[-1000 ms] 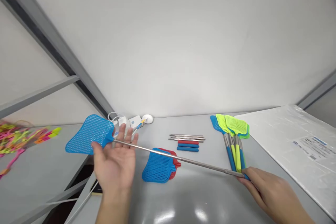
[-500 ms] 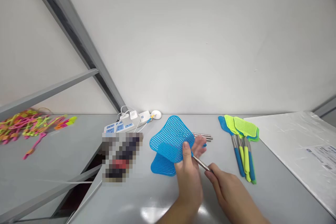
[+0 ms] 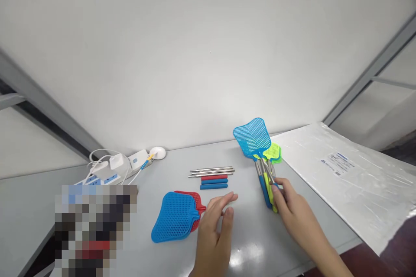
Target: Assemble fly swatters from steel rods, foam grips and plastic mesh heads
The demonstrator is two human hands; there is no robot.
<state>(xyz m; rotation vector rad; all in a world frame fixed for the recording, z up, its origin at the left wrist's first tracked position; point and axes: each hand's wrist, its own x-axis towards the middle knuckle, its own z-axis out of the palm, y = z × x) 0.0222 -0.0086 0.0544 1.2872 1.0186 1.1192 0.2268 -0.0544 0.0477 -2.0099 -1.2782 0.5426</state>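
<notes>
My right hand [image 3: 289, 201] grips a blue fly swatter [image 3: 253, 135] by its handle end, its mesh head tilted up over a pile of finished swatters. Yellow-green mesh [image 3: 274, 151] and blue handles [image 3: 264, 191] of that pile show beneath it. With thumb and fingers apart and holding nothing, my left hand [image 3: 214, 229] hovers beside loose blue swatter heads [image 3: 175, 216]. A red swatter head [image 3: 201, 209] lies partly under the blue ones. Behind that hand are several metal rods [image 3: 211, 170], a red grip [image 3: 214, 177] and two blue grips [image 3: 213, 186].
At the back left stand a white power strip [image 3: 110, 179] with plugs and cables, and a round white device [image 3: 157, 152]. A large white wrapped package [image 3: 318, 156] covers the table's right side. Something blurred out [image 3: 94, 229] lies at the front left.
The blue swatter has moved right, from in front of me to above the pile. My left hand has let go of it. The view has turned right, and the loose parts now show.
</notes>
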